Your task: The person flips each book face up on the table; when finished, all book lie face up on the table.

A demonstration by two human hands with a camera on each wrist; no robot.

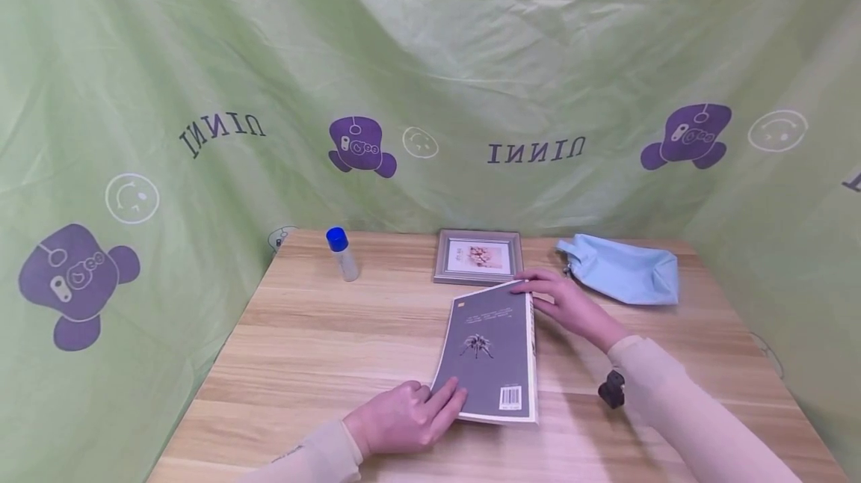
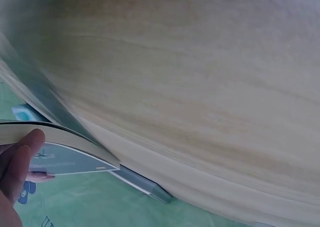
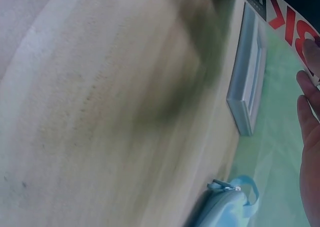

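We're apparently positioning the book (image 1: 494,356), left hand (image 1: 409,416) pinching its near-left edge, right hand (image 1: 570,305) its far-right corner. The next move probably calls for even support.

On the worktop (image 1: 309,341) we see a picture frame (image 1: 479,256) behind the book (image 1: 494,360), a bottle (image 1: 344,255) to its left and a pouch (image 1: 625,270) right.

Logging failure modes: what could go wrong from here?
1. The book could bump the picture frame just beyond its far edge.
2. The book bows in the left wrist view, so it might spring from the left fingers.
3. The pouch lies near the right fingers and might get brushed.
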